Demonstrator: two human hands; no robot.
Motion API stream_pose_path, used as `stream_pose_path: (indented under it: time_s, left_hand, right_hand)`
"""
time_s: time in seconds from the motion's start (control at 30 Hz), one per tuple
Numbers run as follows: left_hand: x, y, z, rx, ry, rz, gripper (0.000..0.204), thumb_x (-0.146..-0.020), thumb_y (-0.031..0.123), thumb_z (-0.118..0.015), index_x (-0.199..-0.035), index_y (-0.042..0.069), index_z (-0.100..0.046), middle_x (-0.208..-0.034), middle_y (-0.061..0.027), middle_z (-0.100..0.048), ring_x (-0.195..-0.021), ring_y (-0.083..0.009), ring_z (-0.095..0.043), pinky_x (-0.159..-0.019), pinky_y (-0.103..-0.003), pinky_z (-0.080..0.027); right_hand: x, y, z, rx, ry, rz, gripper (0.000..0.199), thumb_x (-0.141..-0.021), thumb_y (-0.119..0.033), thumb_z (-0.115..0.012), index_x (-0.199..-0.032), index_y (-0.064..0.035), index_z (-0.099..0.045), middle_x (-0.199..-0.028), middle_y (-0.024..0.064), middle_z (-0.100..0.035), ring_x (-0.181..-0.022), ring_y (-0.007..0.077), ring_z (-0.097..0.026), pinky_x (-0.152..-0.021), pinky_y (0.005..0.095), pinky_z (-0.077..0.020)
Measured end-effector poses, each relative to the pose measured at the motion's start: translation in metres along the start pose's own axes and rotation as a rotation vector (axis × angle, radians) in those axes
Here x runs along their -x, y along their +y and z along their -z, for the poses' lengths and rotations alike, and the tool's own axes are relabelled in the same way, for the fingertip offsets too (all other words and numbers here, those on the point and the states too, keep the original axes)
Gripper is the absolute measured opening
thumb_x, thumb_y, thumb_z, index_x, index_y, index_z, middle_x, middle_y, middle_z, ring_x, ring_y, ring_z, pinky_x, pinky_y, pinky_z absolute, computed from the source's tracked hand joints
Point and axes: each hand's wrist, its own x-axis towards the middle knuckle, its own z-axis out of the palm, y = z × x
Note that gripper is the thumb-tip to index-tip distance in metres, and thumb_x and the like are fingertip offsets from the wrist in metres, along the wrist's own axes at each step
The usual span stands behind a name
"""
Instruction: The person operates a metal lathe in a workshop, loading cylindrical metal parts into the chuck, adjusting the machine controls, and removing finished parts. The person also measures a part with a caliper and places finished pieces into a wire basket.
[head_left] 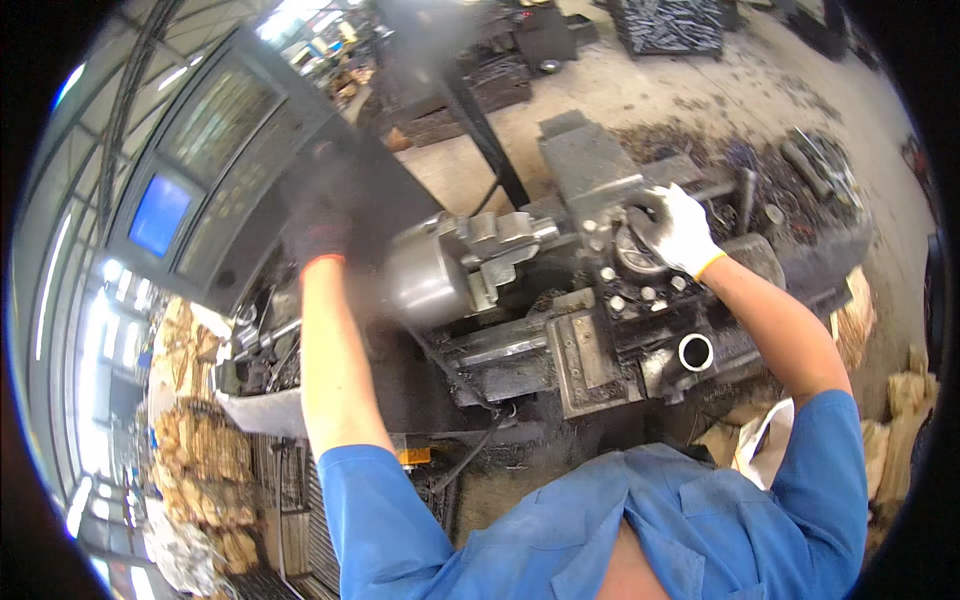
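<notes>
A metal lathe chuck (430,270) with stepped jaws sits in front of me, left of centre. My left hand (322,215), in a dark glove with a red cuff, is raised left of the chuck by the dark machine housing; blur hides its fingers. My right hand (680,230) wears a white glove with a yellow cuff. Its fingers curl in at the top of the tool post (640,256), and the part inside them is hidden. Several bolt heads stand around that post. A grey steel block (585,160) lies just beyond it.
At the left stands a control cabinet with a lit blue screen (160,215). A short open tube (695,352) points up near my right elbow. Metal shavings (680,145) cover the machine's far right. Bundled brown sacking (205,450) lies lower left, and a crate of metal parts (668,25) stands behind.
</notes>
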Motion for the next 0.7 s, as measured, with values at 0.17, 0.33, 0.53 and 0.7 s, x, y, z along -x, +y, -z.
stream_pose_path:
  time_s: [0.17, 0.33, 0.53, 0.7]
  left_hand:
    - [-0.012, -0.031, -0.016, -0.173, 0.048, -0.036, 0.065, -0.099, 0.058, -0.061, -0.141, 0.008, -0.062, -0.171, -0.0173, -0.039, -0.132, -0.05, -0.064, -0.101, -0.062, -0.056]
    - [0.11, 0.036, 0.025, 0.281, 0.38, -0.264, 0.039, -0.108, 0.031, -0.058, -0.133, 0.002, -0.062, -0.153, -0.0281, -0.055, -0.119, -0.0414, -0.071, -0.093, -0.052, -0.062]
    - [0.323, 0.049, 0.001, 0.91, -0.167, -0.103, 0.019, -0.102, 0.012, -0.065, -0.091, 0.0, -0.075, -0.081, -0.0111, -0.073, -0.075, -0.0231, -0.07, -0.071, -0.039, -0.057]
    - [0.489, -0.014, -0.098, 0.595, -0.523, 0.224, 0.043, -0.103, 0.038, -0.067, -0.08, 0.002, -0.075, -0.067, -0.0144, -0.069, -0.062, -0.0289, -0.069, -0.061, -0.047, -0.052]
  right_hand:
    - [-0.002, 0.0, -0.005, 0.033, -0.009, 0.041, 0.022, -0.094, -0.03, -0.071, -0.104, -0.0142, -0.082, -0.099, 0.0128, -0.078, -0.091, 0.0385, -0.072, -0.082, 0.0482, -0.0588]
    - [-0.004, 0.011, -0.011, 0.011, -0.053, -0.035, 0.025, -0.092, -0.033, -0.068, -0.102, -0.0157, -0.084, -0.094, 0.0142, -0.079, -0.095, 0.0385, -0.072, -0.088, 0.0485, -0.0592]
    - [-0.009, 0.018, -0.021, 0.016, -0.03, -0.031, 0.026, -0.093, -0.034, -0.067, -0.105, -0.0168, -0.083, -0.096, 0.0149, -0.079, -0.098, 0.0395, -0.072, -0.089, 0.0497, -0.059]
    - [-0.013, 0.021, -0.028, 0.024, -0.009, -0.024, 0.027, -0.094, -0.035, -0.067, -0.105, -0.0166, -0.083, -0.096, 0.015, -0.079, -0.096, 0.0405, -0.072, -0.089, 0.0497, -0.0591]
